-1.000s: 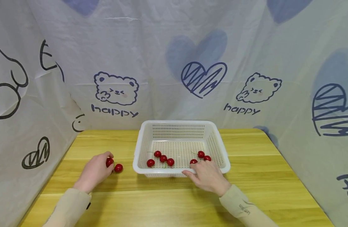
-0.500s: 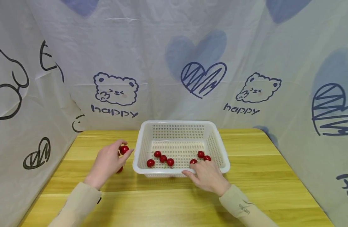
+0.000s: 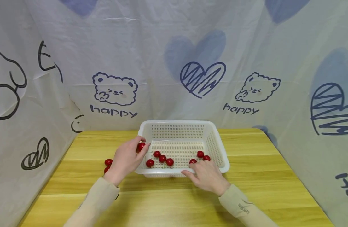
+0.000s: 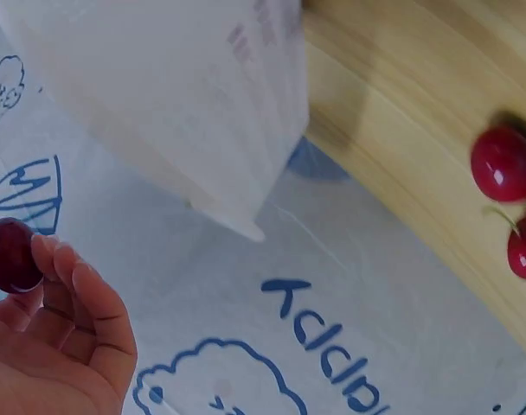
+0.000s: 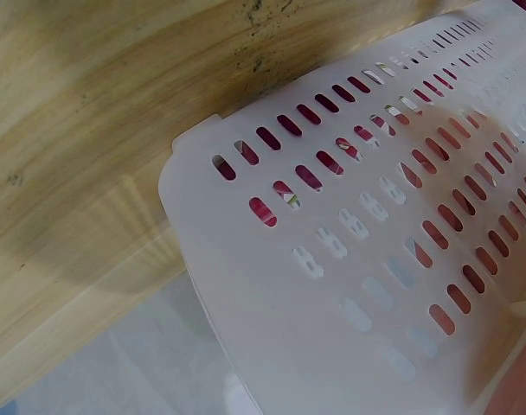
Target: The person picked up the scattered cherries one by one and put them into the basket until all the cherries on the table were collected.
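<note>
My left hand point(image 3: 128, 157) pinches a red cherry point(image 3: 141, 147) between thumb and fingertips at the left rim of a white plastic basket point(image 3: 168, 170). In the left wrist view, the held cherry point(image 4: 16, 257) shows at the fingertips, above the palm. My right hand point(image 3: 207, 177) grips the basket's near rim toward the right, thumb outside and fingers reaching inside. Several cherries point(image 3: 162, 159) lie on the basket floor at left, and others point(image 3: 200, 154) near the right fingers. The right wrist view shows the slotted basket wall point(image 5: 332, 225) close up, with red visible through the slots.
Loose cherries point(image 3: 108, 162) lie on the wooden table point(image 3: 168, 205) left of the basket, partly behind the left hand. The left wrist view shows them too, one with a stem point(image 4: 503, 214). A printed cloth point(image 3: 162, 63) hangs behind and along both sides of the table.
My left hand has picked up a cherry from the table at left and carried it right to the basket's left rim. The right hand and the basket stay in place.
</note>
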### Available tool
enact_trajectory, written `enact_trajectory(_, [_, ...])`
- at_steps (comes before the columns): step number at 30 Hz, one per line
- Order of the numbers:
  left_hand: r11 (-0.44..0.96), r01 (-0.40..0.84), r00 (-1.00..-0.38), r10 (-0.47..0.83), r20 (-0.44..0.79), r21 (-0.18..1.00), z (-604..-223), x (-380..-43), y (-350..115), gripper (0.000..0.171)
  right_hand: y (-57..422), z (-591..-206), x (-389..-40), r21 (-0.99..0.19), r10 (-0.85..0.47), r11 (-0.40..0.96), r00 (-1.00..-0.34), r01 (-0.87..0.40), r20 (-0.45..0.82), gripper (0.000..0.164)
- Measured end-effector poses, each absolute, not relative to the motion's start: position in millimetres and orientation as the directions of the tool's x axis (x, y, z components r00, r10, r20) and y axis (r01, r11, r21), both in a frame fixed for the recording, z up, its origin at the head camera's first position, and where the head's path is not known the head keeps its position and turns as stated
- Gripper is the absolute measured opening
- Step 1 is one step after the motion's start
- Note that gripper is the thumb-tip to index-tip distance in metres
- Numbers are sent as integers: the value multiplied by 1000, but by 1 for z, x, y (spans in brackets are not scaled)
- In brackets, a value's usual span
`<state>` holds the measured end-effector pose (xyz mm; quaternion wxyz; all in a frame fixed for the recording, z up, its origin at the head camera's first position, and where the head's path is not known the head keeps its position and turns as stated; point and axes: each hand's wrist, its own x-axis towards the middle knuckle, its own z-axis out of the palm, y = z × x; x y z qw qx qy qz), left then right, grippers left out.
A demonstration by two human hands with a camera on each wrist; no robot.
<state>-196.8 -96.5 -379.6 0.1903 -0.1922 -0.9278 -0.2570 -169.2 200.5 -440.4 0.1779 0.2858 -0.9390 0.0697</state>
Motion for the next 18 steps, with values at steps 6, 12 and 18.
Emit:
enact_trajectory(6, [775, 481, -852, 301, 428, 410, -388, -199, -79, 35, 201, -441, -169, -25, -513, 827, -771, -562, 377, 48])
enact_trajectory(12, [776, 488, -854, 328, 405, 399, -398, -201, -67, 35, 201, -441, -169, -21, -509, 831, -775, -556, 374, 47])
enact_trajectory(18, [779, 496, -851, 350, 391, 383, -406, -202, -58, 35, 201, -442, -169, -18, -504, 835, -779, -550, 372, 48])
